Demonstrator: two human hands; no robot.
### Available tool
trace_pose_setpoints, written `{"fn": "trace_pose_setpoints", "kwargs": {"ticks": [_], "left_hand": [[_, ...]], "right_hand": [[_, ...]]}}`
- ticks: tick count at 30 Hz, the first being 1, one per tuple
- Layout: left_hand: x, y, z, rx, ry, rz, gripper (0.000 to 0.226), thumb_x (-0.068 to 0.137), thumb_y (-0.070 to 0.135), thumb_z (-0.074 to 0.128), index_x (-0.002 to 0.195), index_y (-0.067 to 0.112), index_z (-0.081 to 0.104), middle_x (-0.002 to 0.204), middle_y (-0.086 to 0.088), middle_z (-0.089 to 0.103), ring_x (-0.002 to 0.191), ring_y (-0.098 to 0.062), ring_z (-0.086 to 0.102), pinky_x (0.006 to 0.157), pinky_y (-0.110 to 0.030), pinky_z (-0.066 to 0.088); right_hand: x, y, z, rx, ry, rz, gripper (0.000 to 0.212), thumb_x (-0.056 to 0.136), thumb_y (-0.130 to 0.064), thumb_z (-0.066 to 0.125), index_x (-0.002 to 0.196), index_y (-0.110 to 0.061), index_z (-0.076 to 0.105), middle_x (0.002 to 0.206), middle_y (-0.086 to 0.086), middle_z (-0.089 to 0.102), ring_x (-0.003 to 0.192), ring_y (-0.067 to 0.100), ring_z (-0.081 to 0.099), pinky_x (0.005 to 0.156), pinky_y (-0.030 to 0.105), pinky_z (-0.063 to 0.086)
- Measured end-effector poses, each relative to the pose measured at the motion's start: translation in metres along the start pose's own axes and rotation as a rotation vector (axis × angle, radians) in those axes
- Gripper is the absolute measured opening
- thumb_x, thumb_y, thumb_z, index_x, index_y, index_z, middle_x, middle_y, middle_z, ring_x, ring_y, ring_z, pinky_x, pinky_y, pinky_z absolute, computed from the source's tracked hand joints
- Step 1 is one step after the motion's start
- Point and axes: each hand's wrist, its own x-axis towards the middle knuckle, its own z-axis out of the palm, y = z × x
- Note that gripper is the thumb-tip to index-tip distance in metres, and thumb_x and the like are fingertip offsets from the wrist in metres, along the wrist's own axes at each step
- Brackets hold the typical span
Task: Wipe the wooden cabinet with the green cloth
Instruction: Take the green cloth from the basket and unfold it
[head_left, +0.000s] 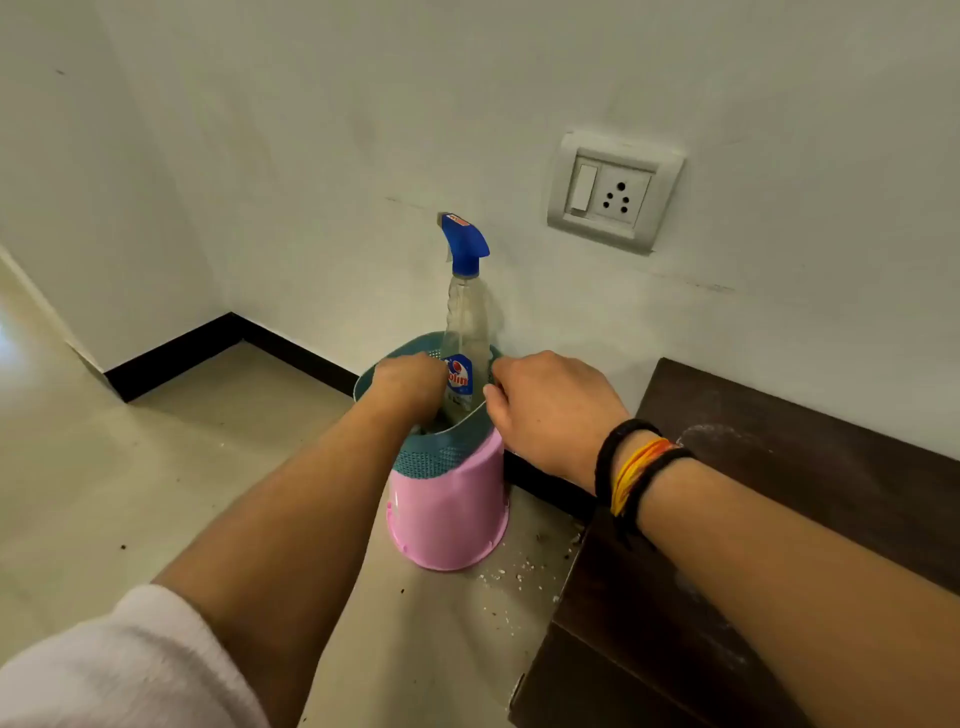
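A dark wooden cabinet (779, 467) stands low at the right, with pale dust smeared on its top. Beside it on the floor is a pink bucket (447, 514) with a teal mesh rim. A clear spray bottle (465, 322) with a blue trigger head stands upright inside it. My left hand (410, 382) reaches down into the bucket, and its fingers are hidden below the rim. My right hand (550, 410) grips the bucket's rim on the cabinet side. No green cloth shows in this view.
A white wall runs close behind the bucket and carries a switch and socket plate (613, 192). Black skirting (176, 353) lines the corner at the left. Crumbs and white specks (519, 571) lie on the beige floor between the bucket and the cabinet.
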Motion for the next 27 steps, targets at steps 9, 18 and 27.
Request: {"fn": "trace_pose_setpoints", "kwargs": {"ticks": [9, 18, 27], "left_hand": [[-0.041, -0.042, -0.098, -0.213, 0.267, -0.029, 0.014, 0.083, 0.018, 0.057, 0.095, 0.014, 0.062, 0.087, -0.005, 0.062, 0.080, -0.027, 0.063, 0.073, -0.042, 0.059], [-0.165, -0.013, -0.245, -0.461, 0.610, 0.507, 0.018, 0.092, 0.010, 0.051, 0.103, 0.019, 0.063, 0.086, 0.004, 0.064, 0.079, -0.015, 0.057, 0.064, -0.017, 0.040], [-0.236, 0.046, -0.306, -0.073, 0.656, 0.754, 0.031, 0.094, 0.016, 0.054, 0.114, 0.035, 0.067, 0.104, 0.010, 0.067, 0.098, -0.016, 0.060, 0.082, -0.044, 0.053]], "right_hand": [[-0.007, 0.009, -0.035, 0.085, 0.019, 0.114, 0.023, 0.102, -0.032, 0.041, 0.107, -0.015, 0.056, 0.092, 0.004, 0.062, 0.077, 0.024, 0.057, 0.064, 0.034, 0.047], [-0.038, 0.016, -0.133, 0.357, 0.258, 0.168, 0.076, 0.086, -0.066, 0.059, 0.144, -0.021, 0.040, 0.142, 0.005, 0.053, 0.125, 0.025, 0.054, 0.099, 0.045, 0.049], [-0.137, 0.056, -0.196, 0.729, 0.314, 0.204, 0.029, 0.086, -0.043, 0.073, 0.083, -0.020, 0.056, 0.075, -0.005, 0.059, 0.066, 0.013, 0.055, 0.062, 0.033, 0.043]]}}
